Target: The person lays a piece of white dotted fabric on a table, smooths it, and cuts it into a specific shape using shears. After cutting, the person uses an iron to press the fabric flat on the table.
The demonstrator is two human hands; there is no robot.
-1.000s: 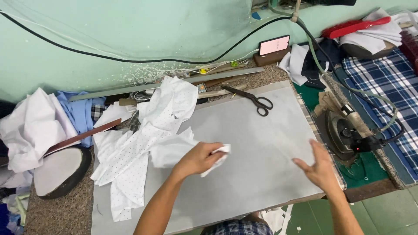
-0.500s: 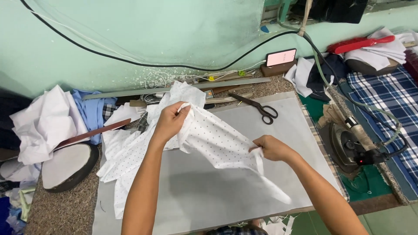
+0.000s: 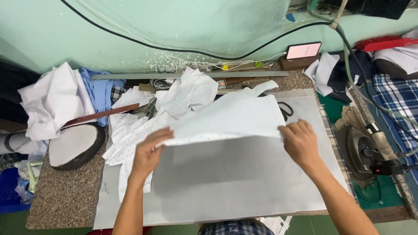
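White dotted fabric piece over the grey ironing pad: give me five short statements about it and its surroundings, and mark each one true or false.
1. Both hands hold the white dotted fabric piece, the left hand at one edge and the right hand at the other. True.
2. The fabric piece lies flat on the grey ironing pad. False: it is lifted above the pad.
3. The dark metal iron rests to the right of the pad. True.
4. The phone with the lit pink screen lies on the pad. False: it leans by the green wall.
5. The right hand grips the iron. False: it holds fabric.

scissors (image 3: 285, 109) mostly hidden (under cloth (image 3: 230, 118))
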